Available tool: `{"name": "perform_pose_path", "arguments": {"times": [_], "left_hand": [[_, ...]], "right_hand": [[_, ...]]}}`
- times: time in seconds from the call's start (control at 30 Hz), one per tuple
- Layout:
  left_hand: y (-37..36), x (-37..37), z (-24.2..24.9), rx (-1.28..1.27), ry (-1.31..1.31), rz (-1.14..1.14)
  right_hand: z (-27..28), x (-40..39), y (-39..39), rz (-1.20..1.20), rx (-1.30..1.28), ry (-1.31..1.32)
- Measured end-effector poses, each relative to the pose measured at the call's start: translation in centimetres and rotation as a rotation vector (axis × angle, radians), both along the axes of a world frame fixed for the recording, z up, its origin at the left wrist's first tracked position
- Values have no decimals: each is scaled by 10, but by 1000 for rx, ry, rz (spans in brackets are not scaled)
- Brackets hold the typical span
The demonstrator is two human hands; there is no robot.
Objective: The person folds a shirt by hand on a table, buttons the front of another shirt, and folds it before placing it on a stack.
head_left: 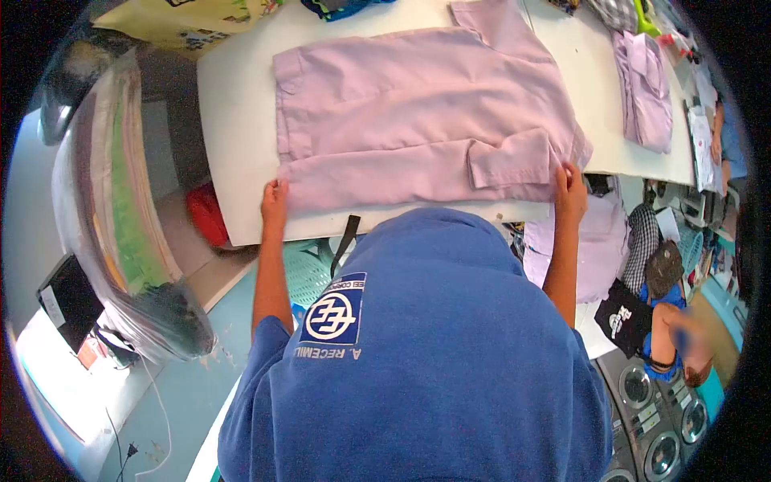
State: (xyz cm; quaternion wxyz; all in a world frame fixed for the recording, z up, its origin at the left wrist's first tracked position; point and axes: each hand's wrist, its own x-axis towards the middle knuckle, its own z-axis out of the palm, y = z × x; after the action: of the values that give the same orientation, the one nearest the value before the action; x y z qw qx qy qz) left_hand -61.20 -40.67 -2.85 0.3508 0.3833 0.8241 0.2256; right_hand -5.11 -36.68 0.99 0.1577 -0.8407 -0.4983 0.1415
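Observation:
A lilac short-sleeved shirt (409,120) lies flat on the white table (233,120), its sleeve folded across the near right part. My left hand (275,197) pinches the shirt's near left corner at the table's front edge. My right hand (570,186) grips the near right corner beside the folded sleeve. Both arms reach forward from my blue top (426,361), which hides the table's near edge between them.
A second folded lilac garment (646,88) lies on the table's right side. A large clear plastic bag of laundry (120,201) stands to the left. Another person (675,337) is low on the right near washing machines (650,418). A yellow cloth (185,20) lies at the far left.

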Motion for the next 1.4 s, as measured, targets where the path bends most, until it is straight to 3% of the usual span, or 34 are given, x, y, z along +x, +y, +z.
{"name": "perform_pose_path", "arguments": {"times": [0.1,0.17,0.23,0.3,0.37,0.4,0.43,0.5,0.57,0.63,0.7,0.8,0.87,0.9,0.97,1.0,1.07,1.1,1.17,1.23,1.3,1.4], "left_hand": [[-10,21,3,65,172,37],[1,37,10,122,230,41],[24,47,16,407,408,168],[57,47,25,431,341,130],[96,50,24,383,550,-381],[115,54,19,423,505,-513],[129,58,18,436,494,-523],[160,65,15,318,742,-659],[184,46,0,254,697,-595],[204,33,10,286,730,-400],[220,20,7,366,668,-440],[242,13,10,487,531,-523],[259,21,26,567,466,-550],[264,21,24,566,467,-550],[277,20,24,527,781,-629],[282,18,22,529,780,-637],[290,12,23,238,594,-717],[293,6,23,244,591,-728],[292,-4,26,14,460,-795],[279,-5,37,90,546,-795],[251,-3,50,373,566,-625],[193,-2,68,690,625,-575]], "right_hand": [[-35,12,-17,82,80,-104],[-32,11,-14,53,18,-110],[-18,5,0,13,-40,-122],[4,0,25,-64,165,-50],[17,-11,67,38,281,123],[21,-17,88,113,276,254],[12,-18,109,177,87,276],[0,-32,146,295,-133,741],[-18,-28,174,317,-164,663],[-40,-6,205,232,-61,157],[-16,-14,234,159,117,110],[-26,-24,276,283,253,49],[-28,-41,294,4,-8,471],[-31,-44,296,4,-9,472],[-39,-49,296,-47,-91,137],[-44,-44,297,-50,-91,110],[-51,-32,300,58,-163,75],[-49,-27,299,178,-230,38],[-39,-27,290,136,-172,154],[-14,-25,278,99,-106,269],[21,-20,257,100,13,601],[58,-3,207,177,37,633]]}}
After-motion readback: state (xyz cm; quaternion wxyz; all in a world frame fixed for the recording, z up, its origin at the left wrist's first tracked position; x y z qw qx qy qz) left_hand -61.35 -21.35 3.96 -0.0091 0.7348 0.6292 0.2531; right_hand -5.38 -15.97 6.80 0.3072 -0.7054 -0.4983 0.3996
